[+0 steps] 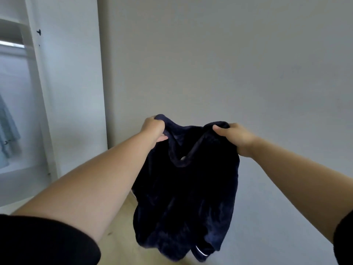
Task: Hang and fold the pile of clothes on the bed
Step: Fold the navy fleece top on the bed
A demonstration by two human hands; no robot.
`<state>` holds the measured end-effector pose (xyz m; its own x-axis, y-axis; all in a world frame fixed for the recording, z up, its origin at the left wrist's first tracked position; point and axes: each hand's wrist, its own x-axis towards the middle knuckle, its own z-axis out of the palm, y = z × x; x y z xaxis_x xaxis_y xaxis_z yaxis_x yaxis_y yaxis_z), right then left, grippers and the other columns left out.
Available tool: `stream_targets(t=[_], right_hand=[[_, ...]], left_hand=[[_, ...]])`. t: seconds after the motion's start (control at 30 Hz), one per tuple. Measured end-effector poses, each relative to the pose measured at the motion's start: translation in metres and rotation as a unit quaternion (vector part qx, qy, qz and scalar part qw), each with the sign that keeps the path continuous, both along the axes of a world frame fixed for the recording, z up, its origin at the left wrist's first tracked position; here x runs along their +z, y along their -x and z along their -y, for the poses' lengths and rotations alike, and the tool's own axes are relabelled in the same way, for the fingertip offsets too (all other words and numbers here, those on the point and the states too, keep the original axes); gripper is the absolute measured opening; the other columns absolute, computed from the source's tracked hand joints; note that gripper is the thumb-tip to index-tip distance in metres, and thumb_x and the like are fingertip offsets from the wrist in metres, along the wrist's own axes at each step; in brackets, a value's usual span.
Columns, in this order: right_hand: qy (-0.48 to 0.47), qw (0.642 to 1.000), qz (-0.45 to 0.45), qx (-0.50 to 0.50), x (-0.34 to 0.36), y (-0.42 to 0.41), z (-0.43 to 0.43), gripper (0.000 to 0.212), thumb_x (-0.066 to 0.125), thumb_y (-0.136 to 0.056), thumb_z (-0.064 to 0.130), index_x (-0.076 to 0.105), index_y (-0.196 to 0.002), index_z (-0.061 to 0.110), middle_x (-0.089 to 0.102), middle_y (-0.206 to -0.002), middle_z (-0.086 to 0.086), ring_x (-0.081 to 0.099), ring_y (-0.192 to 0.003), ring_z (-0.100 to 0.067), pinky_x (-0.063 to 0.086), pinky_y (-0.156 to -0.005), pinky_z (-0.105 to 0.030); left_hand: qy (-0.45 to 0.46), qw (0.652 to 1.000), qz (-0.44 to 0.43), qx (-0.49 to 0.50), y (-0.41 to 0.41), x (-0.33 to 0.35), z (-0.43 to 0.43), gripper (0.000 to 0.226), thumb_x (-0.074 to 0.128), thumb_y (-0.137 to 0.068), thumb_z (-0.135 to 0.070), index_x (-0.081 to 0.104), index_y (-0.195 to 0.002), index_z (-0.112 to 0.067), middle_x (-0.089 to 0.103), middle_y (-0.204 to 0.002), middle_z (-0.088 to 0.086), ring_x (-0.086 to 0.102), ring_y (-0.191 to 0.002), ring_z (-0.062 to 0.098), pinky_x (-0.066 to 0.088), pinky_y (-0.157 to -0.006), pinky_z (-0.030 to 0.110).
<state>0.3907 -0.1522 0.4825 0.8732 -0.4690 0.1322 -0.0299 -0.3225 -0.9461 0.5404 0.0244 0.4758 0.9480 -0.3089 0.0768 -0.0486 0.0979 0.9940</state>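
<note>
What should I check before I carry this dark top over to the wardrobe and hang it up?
1. Left hand grips one shoulder of the top: ok.
2. Right hand grips the other shoulder: ok.
3. Neck opening faces up and is spread between the hands: ok.
4. Hem is off the floor: cannot tell, it hangs at the picture's lower edge.
5. Wardrobe is open, with its rail in view: ok.
6. Something to hang it on is in hand: not ok, both hands hold only the top.
</note>
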Motion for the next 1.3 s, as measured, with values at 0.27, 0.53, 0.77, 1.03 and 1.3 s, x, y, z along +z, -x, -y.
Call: stream_targets(t=[0.27,0.53,0.77,1.03,1.3], right_hand=[[0.020,0.904,-0.153,0.400,0.066,0.142,-0.044,0.038,0.055,-0.087,0.028,0.060,-0.117,0.005,0.068,-0.114,-0.012,0.066,-0.097,-0.023,0.052,-0.083,-0.032],[0.148,0.970,-0.039,0.191,0.122,0.214,-0.037,0.070,0.066,-0.080,-0.003,0.041,-0.140,0.022,0.046,-0.143,-0.002,0.045,-0.130,-0.019,0.031,-0.113,-0.038],[0.104,0.962,-0.066,0.245,0.130,0.261,-0.057,0.052,0.073,-0.073,0.007,0.056,-0.122,0.002,0.065,-0.119,-0.016,0.061,-0.113,-0.031,0.050,-0.091,-0.035],[0.095,0.954,0.179,-0.222,0.160,0.292,-0.070,0.014,0.072,-0.078,0.012,0.059,-0.074,0.012,0.062,-0.070,-0.002,0.060,-0.054,-0.010,0.044,-0.037,-0.014],[0.004,0.920,0.293,-0.259,0.174,0.340,-0.038,0.009,0.067,-0.079,0.005,0.061,-0.079,0.011,0.064,-0.077,-0.006,0.064,-0.071,-0.020,0.055,-0.067,-0.032]], left_hand=[[0.154,0.981,0.028,-0.117,0.141,0.087,-0.006,0.033,0.030,-0.093,0.007,0.060,-0.098,-0.003,0.061,-0.091,0.018,0.062,-0.084,0.029,0.054,-0.076,0.038],[0.103,0.938,0.093,-0.317,0.256,0.139,-0.032,0.034,0.040,-0.085,0.006,0.067,-0.067,-0.005,0.070,-0.072,0.009,0.067,-0.064,0.020,0.055,-0.060,0.026],[0.068,0.910,0.122,-0.390,0.297,0.156,-0.037,0.040,0.036,-0.088,0.001,0.071,-0.072,-0.009,0.066,-0.081,0.009,0.064,-0.076,0.021,0.054,-0.079,0.031],[-0.219,0.885,0.207,-0.354,0.286,0.110,-0.032,0.095,0.063,-0.069,-0.068,0.022,-0.147,-0.035,0.043,-0.143,-0.005,0.040,-0.131,0.016,0.026,-0.108,0.049],[-0.407,0.814,0.259,-0.323,0.327,0.046,0.021,0.066,0.071,-0.078,-0.013,0.042,-0.138,-0.019,0.054,-0.128,0.005,0.053,-0.119,0.031,0.046,-0.098,0.046]])
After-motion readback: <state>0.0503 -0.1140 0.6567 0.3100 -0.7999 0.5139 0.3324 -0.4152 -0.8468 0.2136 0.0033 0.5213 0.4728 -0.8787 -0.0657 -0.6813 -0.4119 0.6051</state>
